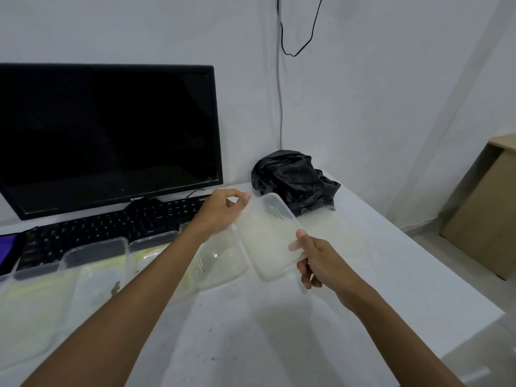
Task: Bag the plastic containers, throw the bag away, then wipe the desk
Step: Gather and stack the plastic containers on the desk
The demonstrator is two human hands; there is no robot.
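While both of my hands are on the same clear plastic container (272,238), the black bag (293,181) sits crumpled at the far edge of the desk (279,331), just beyond it and slightly to the right. My left hand (220,212) pinches the container's far-left corner between thumb and fingertips; my right hand (315,261) grips its near-right edge, thumb on top and fingers curled beneath. The container is lifted off the desk and tilted, its long axis running from near me toward the far edge, so its far end points almost at the bag. I judge the right hand to be the nearer one to the bag, though the bag looks collapsed and its mouth is not visible, so it would need opening before anything goes in. More clear containers (92,263) lie in a row along the near-left part of the desk, in front of the keyboard (111,227) and the dark monitor (109,135). One of them (220,261) rests directly under my left forearm, touching the lifted one's left side as far as I can tell.
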